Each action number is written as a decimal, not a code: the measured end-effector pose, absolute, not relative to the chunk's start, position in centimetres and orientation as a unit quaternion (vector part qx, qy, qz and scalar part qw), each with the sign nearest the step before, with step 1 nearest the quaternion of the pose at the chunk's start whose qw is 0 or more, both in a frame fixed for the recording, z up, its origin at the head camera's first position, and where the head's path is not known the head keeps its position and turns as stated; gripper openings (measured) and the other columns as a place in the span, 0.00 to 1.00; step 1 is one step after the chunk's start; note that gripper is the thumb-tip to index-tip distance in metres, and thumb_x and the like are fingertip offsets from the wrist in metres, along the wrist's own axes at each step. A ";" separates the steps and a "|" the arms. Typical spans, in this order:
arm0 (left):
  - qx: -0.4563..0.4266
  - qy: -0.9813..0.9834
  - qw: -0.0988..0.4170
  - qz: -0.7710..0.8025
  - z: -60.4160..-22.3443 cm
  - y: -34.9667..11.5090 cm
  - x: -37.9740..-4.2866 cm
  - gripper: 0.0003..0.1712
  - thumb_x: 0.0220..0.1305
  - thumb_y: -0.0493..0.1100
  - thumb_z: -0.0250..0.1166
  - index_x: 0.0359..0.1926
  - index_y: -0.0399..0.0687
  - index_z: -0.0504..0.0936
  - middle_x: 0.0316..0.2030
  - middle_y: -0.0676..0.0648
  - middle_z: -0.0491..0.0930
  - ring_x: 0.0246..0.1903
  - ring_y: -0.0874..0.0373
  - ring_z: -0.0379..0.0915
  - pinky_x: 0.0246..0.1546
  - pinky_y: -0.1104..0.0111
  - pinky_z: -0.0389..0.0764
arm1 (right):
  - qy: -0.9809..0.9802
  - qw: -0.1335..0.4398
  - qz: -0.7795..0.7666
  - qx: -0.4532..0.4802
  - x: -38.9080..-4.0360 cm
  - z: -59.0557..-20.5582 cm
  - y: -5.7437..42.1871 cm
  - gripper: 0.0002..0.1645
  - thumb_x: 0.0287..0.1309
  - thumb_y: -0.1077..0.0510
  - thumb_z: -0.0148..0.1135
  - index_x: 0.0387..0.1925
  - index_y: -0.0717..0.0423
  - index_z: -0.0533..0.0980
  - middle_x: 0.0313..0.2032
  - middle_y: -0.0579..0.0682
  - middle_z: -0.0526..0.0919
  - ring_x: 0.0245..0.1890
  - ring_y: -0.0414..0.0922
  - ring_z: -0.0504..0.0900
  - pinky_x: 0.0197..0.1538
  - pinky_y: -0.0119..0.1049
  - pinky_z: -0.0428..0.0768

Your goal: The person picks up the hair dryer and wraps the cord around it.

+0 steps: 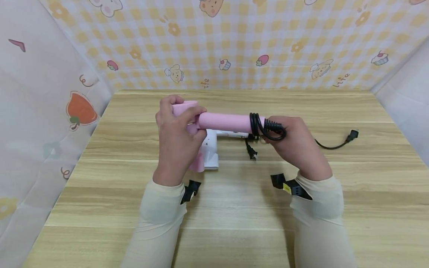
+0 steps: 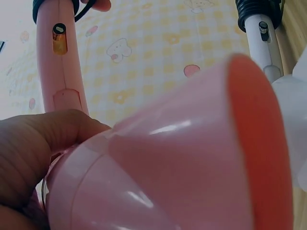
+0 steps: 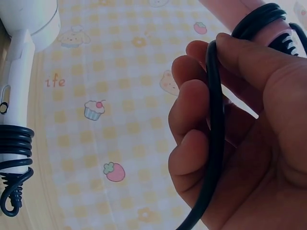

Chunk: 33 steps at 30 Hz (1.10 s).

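My left hand (image 1: 174, 137) grips a pink hair dryer (image 1: 226, 122) by its head, with the handle pointing right above the table. In the left wrist view its wide pink nozzle (image 2: 187, 143) fills the foreground. Several turns of black power cord (image 1: 255, 124) circle the end of the handle. Beside that end, my right hand (image 1: 295, 143) pinches the cord (image 3: 216, 110) between thumb and fingers, the strand running down across the palm. Behind and below the pink dryer lies a white hair dryer (image 1: 210, 145), partly hidden; its own cord (image 3: 17, 143) is coiled round its handle.
One black plug (image 1: 251, 152) lies by the white dryer's handle. Another plug (image 1: 352, 136) sits farther right, its cord emerging from behind my right hand. The wooden table (image 1: 234, 223) meets a yellow checked cloth (image 1: 234, 37) at the back.
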<state>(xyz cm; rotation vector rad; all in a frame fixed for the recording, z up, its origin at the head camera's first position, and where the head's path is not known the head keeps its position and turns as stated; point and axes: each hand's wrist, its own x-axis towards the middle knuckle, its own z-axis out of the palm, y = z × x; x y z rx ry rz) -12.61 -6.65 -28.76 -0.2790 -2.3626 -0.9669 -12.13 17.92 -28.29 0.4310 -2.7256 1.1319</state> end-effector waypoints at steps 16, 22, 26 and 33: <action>-0.049 -0.895 0.276 -0.348 -29.2 -6.6 -12.9 0.20 0.41 0.33 0.67 0.39 0.53 0.85 0.54 0.44 0.61 0.50 0.40 0.57 0.48 0.57 0.65 | -0.923 0.025 0.343 0.170 -12.0 -28.3 18.0 0.07 0.56 0.47 0.60 0.29 0.40 0.82 0.20 0.38 0.79 0.19 0.39 0.65 0.23 0.33 0.65; -0.037 -0.898 0.274 -0.341 -29.4 -6.6 -12.9 0.19 0.42 0.33 0.67 0.40 0.53 0.85 0.55 0.44 0.61 0.50 0.40 0.57 0.47 0.57 0.66 | -0.922 -0.007 0.350 0.163 -12.0 -28.1 18.1 0.09 0.54 0.45 0.61 0.36 0.38 0.84 0.31 0.34 0.83 0.27 0.36 0.74 0.30 0.30 0.71; -0.026 -0.901 0.277 -0.332 -29.4 -6.6 -12.9 0.19 0.43 0.33 0.67 0.40 0.54 0.85 0.55 0.45 0.61 0.50 0.40 0.57 0.46 0.57 0.67 | -0.921 -0.028 0.351 0.165 -11.8 -28.0 18.1 0.10 0.54 0.43 0.61 0.37 0.36 0.83 0.35 0.35 0.84 0.28 0.35 0.75 0.31 0.30 0.72; -0.013 -0.907 0.279 -0.314 -29.5 -6.6 -13.0 0.20 0.42 0.33 0.68 0.40 0.55 0.85 0.54 0.44 0.62 0.49 0.39 0.58 0.46 0.55 0.67 | -0.916 -0.047 0.351 0.187 -11.4 -27.5 18.0 0.08 0.55 0.45 0.60 0.34 0.35 0.83 0.27 0.34 0.82 0.26 0.37 0.74 0.28 0.31 0.72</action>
